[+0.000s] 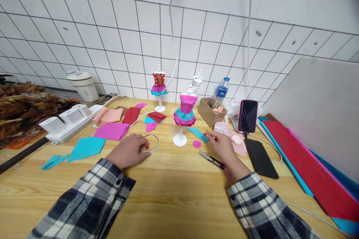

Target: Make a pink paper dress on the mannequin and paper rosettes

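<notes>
My left hand (pixel 130 150) rests on the wooden table, its thumb and fingers curled round the near-left side of a thin white ring (pixel 158 142), perhaps a narrow tape roll. My right hand (pixel 221 145) pinches the right end of a blue crepe-paper strip (pixel 198 133). Between the hands stands a small white dress form in a pink and blue ruffled dress (pixel 187 109). A pink paper rosette (pixel 197 144) lies right of its base. Thread snips (pixel 212 159) with a black handle lie just below my right hand, partly beside its wrist.
Behind stand another dressed form (pixel 159 82), a cardboard box (pixel 211 111) and a water bottle (pixel 222 89). Colored paper pieces (pixel 110 130) and a power strip (pixel 74 123) lie left. A propped phone (pixel 248 116), a black power bank (pixel 261 158) and long paper sheets (pixel 305 160) are right.
</notes>
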Demonstrator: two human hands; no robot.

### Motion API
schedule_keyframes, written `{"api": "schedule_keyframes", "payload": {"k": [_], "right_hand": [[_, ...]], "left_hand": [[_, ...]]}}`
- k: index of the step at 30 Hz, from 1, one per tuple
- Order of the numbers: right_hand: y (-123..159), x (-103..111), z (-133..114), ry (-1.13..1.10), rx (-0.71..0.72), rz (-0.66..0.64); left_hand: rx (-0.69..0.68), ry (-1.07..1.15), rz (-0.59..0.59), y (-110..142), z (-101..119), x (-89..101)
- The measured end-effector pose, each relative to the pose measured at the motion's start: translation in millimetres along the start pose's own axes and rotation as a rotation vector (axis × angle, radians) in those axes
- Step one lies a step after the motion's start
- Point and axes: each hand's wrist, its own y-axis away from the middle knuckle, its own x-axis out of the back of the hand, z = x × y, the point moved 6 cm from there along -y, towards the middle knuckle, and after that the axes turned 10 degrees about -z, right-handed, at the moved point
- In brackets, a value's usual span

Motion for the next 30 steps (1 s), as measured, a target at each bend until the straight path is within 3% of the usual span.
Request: {"api": "schedule_keyframes", "payload": {"k": [3, 8, 15, 21, 24, 30], "right_hand": [[16, 8, -3, 0.111, -0.008, -0.036], [40, 0, -6, 0.411, 0.004, -0.245], [44, -12, -8, 0.377, 0.116, -0.293], [49, -11, -33, 0.361, 0.261, -0.221], [57, -20, -48, 0.345, 0.271, -0.271], [65, -42, -58, 0.316, 0.233, -0.401]], "left_hand": [[-0.011, -0.017, -0.042, -1, -1, -7.8], [-0.049, 0.041, -0.045, -5, 3, -14.8], [-0.103, 0.094, 0.025, -5, 18, -19.9], [0.149, -0.010, 0.339, 4, -31, 8.5], [0.151, -0.051, 0.324, -11, -44, 7.5], [0.101, -0.038, 0.248, -54, -40, -4.6]]}}
